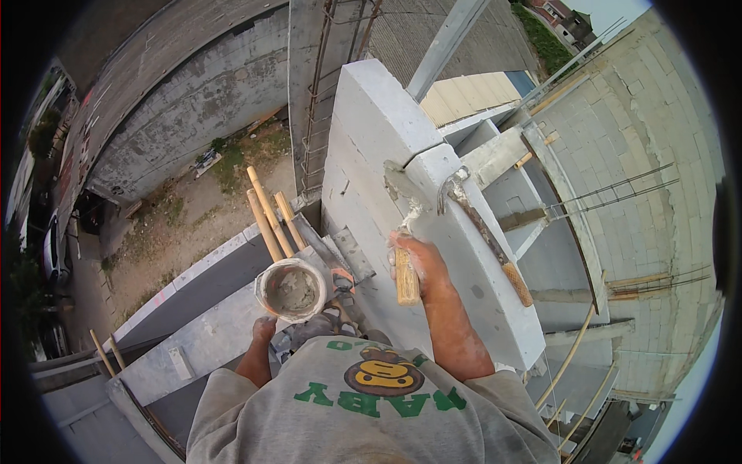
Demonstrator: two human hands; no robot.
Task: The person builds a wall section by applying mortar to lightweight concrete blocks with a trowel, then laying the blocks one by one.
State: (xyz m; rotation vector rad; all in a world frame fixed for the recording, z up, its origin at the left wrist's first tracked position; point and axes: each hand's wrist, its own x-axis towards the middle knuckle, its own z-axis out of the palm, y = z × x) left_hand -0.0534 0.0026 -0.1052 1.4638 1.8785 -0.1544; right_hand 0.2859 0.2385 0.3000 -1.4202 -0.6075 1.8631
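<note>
My right hand is closed around the wooden handle of a trowel. Its mortar-smeared blade end points away from me, against the pale block wall. Wet grey mortar is smeared on the wall's face near a joint between blocks. My left hand is closed at the near left rim of a round white bucket, its fingers partly hidden. Grey mortar lies inside the bucket. A hammer with a worn handle rests on top of the wall, right of the trowel.
Several wooden poles rise beyond the bucket. Steel bars run up a concrete column at the far side. A lower block wall stretches left, with dirt ground far below. Thin rebar sticks out on the right.
</note>
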